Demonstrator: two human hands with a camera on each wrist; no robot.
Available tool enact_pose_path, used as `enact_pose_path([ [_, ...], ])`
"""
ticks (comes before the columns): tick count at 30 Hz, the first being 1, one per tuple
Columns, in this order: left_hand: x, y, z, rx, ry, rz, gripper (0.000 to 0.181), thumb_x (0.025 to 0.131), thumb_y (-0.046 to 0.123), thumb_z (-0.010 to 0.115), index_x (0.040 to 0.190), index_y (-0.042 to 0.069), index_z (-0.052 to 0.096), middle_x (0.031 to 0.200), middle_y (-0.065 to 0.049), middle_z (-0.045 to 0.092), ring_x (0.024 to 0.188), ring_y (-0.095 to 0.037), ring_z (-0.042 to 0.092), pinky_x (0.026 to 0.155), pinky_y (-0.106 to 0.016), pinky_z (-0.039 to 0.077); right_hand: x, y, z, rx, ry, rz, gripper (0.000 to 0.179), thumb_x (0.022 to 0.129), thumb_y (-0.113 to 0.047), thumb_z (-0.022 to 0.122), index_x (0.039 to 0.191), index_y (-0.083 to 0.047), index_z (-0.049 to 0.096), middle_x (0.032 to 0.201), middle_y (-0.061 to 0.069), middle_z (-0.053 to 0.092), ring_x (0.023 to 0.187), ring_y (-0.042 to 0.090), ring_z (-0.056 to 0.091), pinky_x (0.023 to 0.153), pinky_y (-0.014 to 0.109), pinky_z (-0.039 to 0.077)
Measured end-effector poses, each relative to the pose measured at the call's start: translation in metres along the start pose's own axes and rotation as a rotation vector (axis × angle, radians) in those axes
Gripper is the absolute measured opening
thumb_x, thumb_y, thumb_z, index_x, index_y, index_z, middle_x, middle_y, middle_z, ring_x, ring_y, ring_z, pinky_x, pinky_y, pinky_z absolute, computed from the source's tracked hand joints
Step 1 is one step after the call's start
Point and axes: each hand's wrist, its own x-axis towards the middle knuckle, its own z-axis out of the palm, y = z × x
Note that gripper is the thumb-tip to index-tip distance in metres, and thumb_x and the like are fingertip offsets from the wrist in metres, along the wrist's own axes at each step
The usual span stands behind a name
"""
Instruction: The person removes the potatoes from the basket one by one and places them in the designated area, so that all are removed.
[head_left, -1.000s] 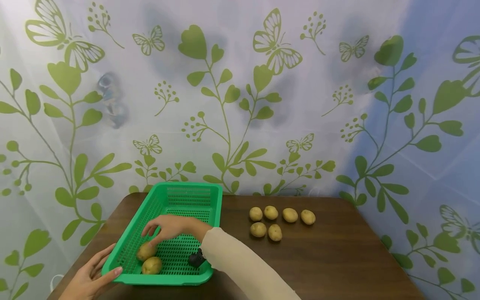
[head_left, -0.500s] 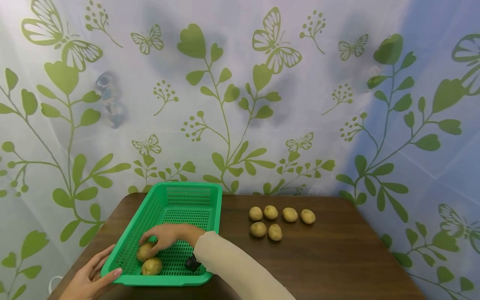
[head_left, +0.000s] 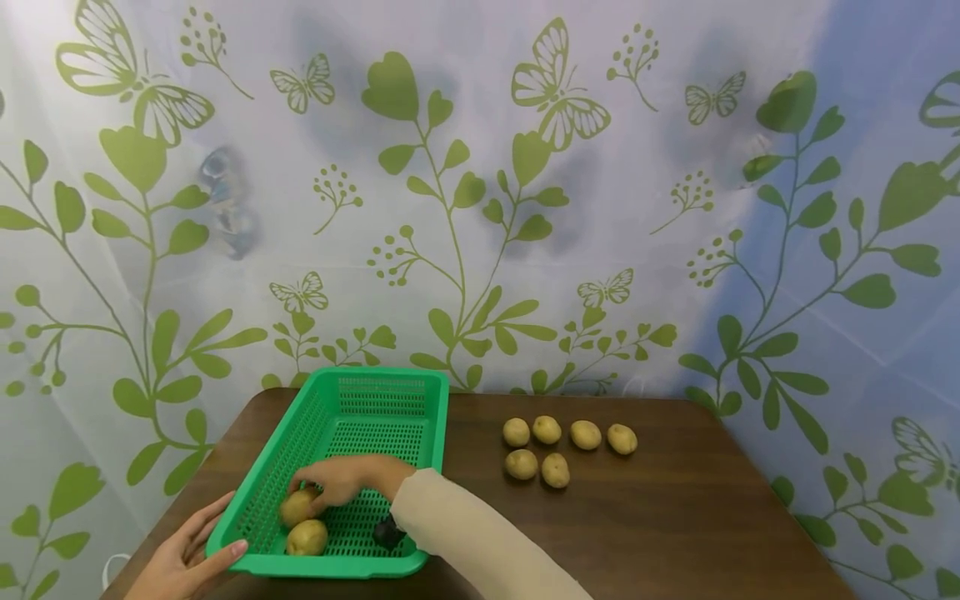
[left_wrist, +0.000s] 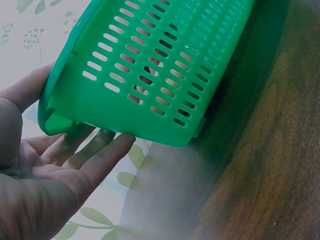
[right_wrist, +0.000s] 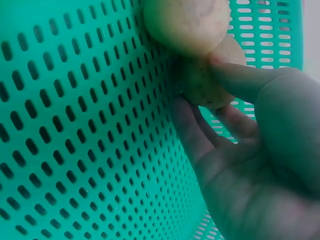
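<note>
A green plastic basket (head_left: 322,566) with slotted walls stands on the left part of the table. My left hand (head_left: 183,554) grips its near left corner, thumb over the rim; the left wrist view shows the fingers against the outside of the wall (left_wrist: 105,117). Inside the basket, my right hand (head_left: 341,482) holds a potato (head_left: 297,508) between thumb and fingers, low by the left wall. In the right wrist view this potato (right_wrist: 200,85) is partly covered by the thumb and by a second potato (right_wrist: 187,25), which lies on the basket's near side.
Several potatoes (head_left: 555,471) lie in two rows on the brown wooden table (head_left: 637,533), right of the basket. Behind the table hangs a curtain (head_left: 480,208) with green leaves and butterflies. A small black device (head_left: 387,532) sits at my right wrist.
My right hand has moved down around the potato, its fingers closing on it. The left hand keeps its hold on the basket corner. The head view has shifted slightly.
</note>
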Motion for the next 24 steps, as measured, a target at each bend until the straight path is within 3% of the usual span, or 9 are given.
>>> enact_pose_path([
  [8,-0.003,0.0,0.0,0.066,0.071,-0.014,0.056,0.106,0.017,0.063,0.148,0.033,0.03,0.124,0.028,0.051,0.108,-0.005,0.066,0.092,-0.042,0.058,0.001,-0.004,-0.002,0.094,0.018,0.051,0.042,0.106,-0.019,0.064,0.146,-0.019,0.053,0.138,-0.011,0.054,0.121,0.001,0.054,0.09,0.014,0.045],
  [14,-0.002,0.0,0.001,0.056,0.047,-0.024,0.054,0.107,0.018,0.062,0.145,0.037,0.03,0.123,0.029,0.05,0.109,-0.004,0.065,0.094,-0.042,0.057,-0.003,-0.001,-0.006,0.282,0.029,0.057,0.042,0.104,-0.011,0.065,0.145,-0.014,0.056,0.139,-0.009,0.054,0.123,0.002,0.053,0.09,0.017,0.048],
  [18,0.0,-0.001,0.001,0.019,0.014,-0.01,0.048,0.107,0.016,0.061,0.138,0.042,0.034,0.122,0.032,0.054,0.111,-0.006,0.065,0.094,-0.042,0.057,-0.008,-0.001,-0.009,0.412,0.036,0.037,0.044,0.104,-0.004,0.064,0.146,-0.008,0.054,0.134,-0.005,0.056,0.109,0.004,0.058,0.081,0.02,0.053],
  [21,0.0,0.0,0.002,0.014,0.005,-0.005,0.049,0.108,0.015,0.06,0.14,0.04,0.033,0.122,0.032,0.055,0.111,-0.007,0.066,0.094,-0.042,0.057,-0.013,-0.004,-0.013,0.422,0.044,0.03,0.044,0.104,-0.003,0.063,0.147,-0.008,0.053,0.132,-0.005,0.056,0.099,0.005,0.06,0.077,0.021,0.055],
  [24,-0.001,0.002,0.004,0.042,0.037,-0.005,0.058,0.107,0.016,0.061,0.151,0.031,0.026,0.121,0.032,0.054,0.11,-0.005,0.066,0.093,-0.042,0.058,-0.02,-0.007,-0.02,0.395,0.063,0.037,0.043,0.104,-0.004,0.063,0.146,-0.009,0.054,0.129,-0.005,0.057,0.094,0.006,0.061,0.077,0.023,0.056],
])
